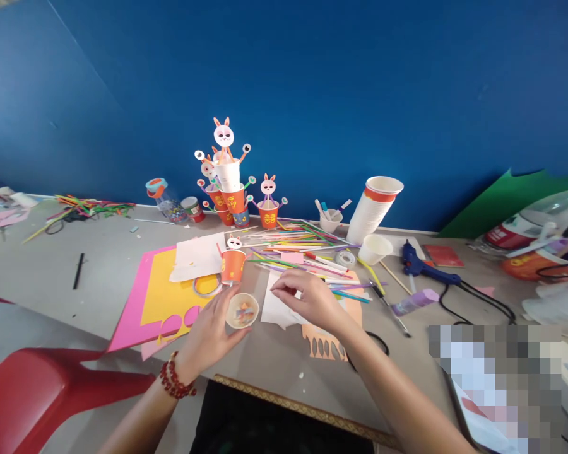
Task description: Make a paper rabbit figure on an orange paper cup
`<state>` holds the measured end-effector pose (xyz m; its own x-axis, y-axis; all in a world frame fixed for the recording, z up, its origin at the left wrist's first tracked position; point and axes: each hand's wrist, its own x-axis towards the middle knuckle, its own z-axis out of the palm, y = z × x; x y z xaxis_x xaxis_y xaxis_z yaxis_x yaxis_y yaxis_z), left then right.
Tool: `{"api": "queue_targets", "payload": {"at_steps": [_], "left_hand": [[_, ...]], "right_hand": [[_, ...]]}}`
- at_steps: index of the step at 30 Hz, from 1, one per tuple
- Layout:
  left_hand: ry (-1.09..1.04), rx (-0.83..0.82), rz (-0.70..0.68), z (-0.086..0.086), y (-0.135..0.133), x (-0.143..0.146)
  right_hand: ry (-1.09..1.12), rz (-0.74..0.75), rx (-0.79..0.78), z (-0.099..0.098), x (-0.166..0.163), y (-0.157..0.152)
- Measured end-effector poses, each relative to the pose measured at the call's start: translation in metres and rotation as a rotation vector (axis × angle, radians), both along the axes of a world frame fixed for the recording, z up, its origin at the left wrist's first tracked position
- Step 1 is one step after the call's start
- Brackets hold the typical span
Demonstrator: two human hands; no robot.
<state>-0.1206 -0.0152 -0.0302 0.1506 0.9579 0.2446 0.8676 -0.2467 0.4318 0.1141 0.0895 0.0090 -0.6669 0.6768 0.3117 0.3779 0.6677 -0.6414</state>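
Observation:
A small paper cup with bits of coloured paper in it stands mouth up near the table's front. My left hand, a red bead bracelet at its wrist, curls round the cup from the left, thumb on the near side and fingers on the far side. To the right, my right hand hovers above white paper, thumb and fingers pinched together; whatever may be between them is hidden. Just behind the cup is an orange paper cup with a rabbit face on top. Peach paper with cut-outs lies under my right forearm.
Rabbit cup figures stand stacked by the blue wall. Coloured sticks cover the table's middle back. A tall cup stack, a blue glue gun and a glue stick are right; yellow paper and a red stool are left.

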Motion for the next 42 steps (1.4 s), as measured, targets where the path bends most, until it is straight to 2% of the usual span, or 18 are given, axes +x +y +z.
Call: {"api": "queue_targets", "payload": {"at_steps": [4, 8, 11, 13, 16, 19, 24, 29, 36, 39, 42], "left_hand": [[-0.035, -0.027, 0.04, -0.005, -0.003, 0.002], [-0.081, 0.001, 0.12, -0.011, -0.006, 0.006], [-0.106, 0.052, 0.154, -0.013, -0.011, 0.003], [-0.119, 0.078, 0.156, -0.014, -0.015, -0.001], [-0.144, 0.111, 0.156, -0.013, -0.021, -0.008], [-0.177, 0.118, 0.163, -0.012, -0.024, -0.01], [-0.199, 0.104, 0.111, -0.016, -0.024, -0.002], [-0.191, 0.076, 0.066, -0.019, -0.024, 0.011], [-0.191, 0.035, 0.022, -0.021, -0.029, 0.018], [-0.164, 0.029, -0.009, -0.019, -0.032, 0.022], [-0.16, -0.013, -0.086, -0.014, -0.033, 0.032]], "right_hand": [[-0.173, -0.117, -0.003, -0.027, -0.001, 0.017], [-0.223, -0.145, 0.026, -0.052, -0.033, 0.052], [-0.246, -0.112, 0.034, -0.057, -0.056, 0.07], [-0.264, -0.066, 0.026, -0.057, -0.059, 0.07], [-0.299, 0.037, 0.004, -0.053, -0.044, 0.052], [-0.327, 0.131, -0.021, -0.047, -0.012, 0.02], [-0.398, 0.099, -0.065, -0.042, 0.038, -0.041], [-0.398, 0.098, -0.152, -0.055, 0.056, -0.085], [-0.351, 0.032, -0.174, -0.071, 0.054, -0.096], [-0.336, 0.014, -0.151, -0.064, 0.054, -0.095], [-0.199, -0.042, -0.118, -0.046, 0.047, -0.09]]}}
